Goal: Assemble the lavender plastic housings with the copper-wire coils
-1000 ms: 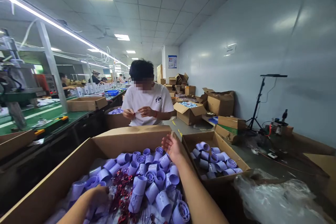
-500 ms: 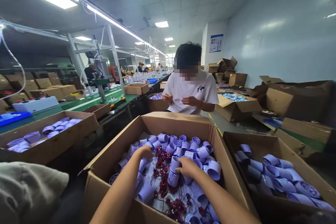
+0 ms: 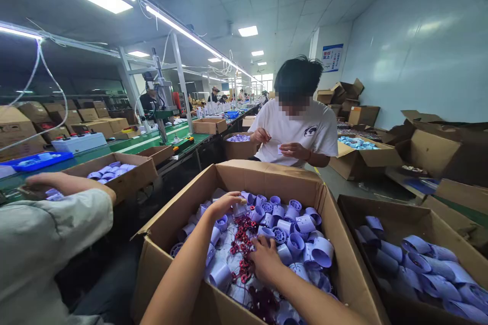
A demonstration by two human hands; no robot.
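A large cardboard box stands before me, holding many lilac plastic cups on clear plastic sheeting. Down its middle runs a heap of small red parts with thin dark wires. My left hand is over the far left of the heap, fingers stretched to the right above a lilac cup; whether it touches the cup I cannot tell. At the heap's right edge, my right hand reaches down with its fingers apart, the tips among the red parts and partly hidden.
Another box of lilac cups stands at the right, and a smaller one at the left. A co-worker's arm reaches in from the left. Across the box a person in a white shirt handles small pieces. A green conveyor line runs behind.
My right hand has let go of the lilac cups it held and moved down to the red parts. My left hand has risen and moved right. A co-worker's arm has come into view at left.
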